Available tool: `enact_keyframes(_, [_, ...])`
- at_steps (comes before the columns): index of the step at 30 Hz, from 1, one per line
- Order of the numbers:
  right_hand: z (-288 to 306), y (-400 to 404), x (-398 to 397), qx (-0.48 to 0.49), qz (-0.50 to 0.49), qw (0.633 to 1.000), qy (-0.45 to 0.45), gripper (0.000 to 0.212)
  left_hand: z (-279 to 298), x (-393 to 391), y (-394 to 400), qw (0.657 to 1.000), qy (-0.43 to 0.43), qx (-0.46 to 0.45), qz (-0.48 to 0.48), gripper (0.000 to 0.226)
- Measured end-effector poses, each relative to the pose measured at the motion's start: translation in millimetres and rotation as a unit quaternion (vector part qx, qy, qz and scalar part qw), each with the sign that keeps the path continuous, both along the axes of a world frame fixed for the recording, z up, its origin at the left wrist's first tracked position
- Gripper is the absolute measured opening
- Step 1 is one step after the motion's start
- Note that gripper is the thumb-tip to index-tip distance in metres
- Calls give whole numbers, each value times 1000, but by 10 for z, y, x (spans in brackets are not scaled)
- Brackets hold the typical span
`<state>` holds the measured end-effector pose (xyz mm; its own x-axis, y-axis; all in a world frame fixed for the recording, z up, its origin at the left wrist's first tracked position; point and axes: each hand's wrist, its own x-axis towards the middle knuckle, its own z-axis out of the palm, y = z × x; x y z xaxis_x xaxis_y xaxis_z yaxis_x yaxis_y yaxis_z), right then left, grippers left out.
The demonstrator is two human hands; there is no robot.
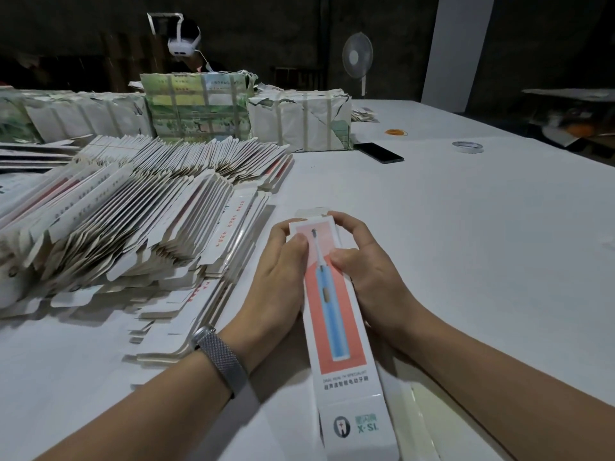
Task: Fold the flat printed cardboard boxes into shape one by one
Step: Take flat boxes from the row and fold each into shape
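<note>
Long white cardboard box printed with a blue toothbrush (332, 314), near centre of white table (466, 227). Left hand (279, 277) and right hand (362, 271) both grasp its far end. Heap of flat boxes (133, 211) left.

box (336, 327): near end cut by bottom edge | far flap behind fingers (346, 224) | side print blurred

Dim room, back wall (299, 34) nearly black; light falls from above onto my white table (466, 227), which reads bright. Soft shadows under my forearms. Wide-angle bend at the edges, mild softness overall, far fan (357, 56) blurry and grainy
</note>
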<state>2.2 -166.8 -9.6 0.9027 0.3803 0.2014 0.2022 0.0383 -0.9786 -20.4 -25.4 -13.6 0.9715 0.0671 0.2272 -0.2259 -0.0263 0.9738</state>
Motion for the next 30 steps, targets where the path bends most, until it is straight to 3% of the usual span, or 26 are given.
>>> enact_keyframes(11, [-10,-6,46,8,-60,998,14,34,18,-38,-47,999,-7,27,-36,19])
enact_keyframes(18, [7,-24,33,61,-92,994,-1,30,-2,-34,-14,996,5,3,-89,20])
enact_keyframes(24, [36,-39,36,104,-80,991,-9,41,-45,6,-6,995,-9,-46,-86,19])
enact_keyframes(30, [60,-65,19,64,-91,994,-24,19,-67,35,4,994,10,-42,-101,24])
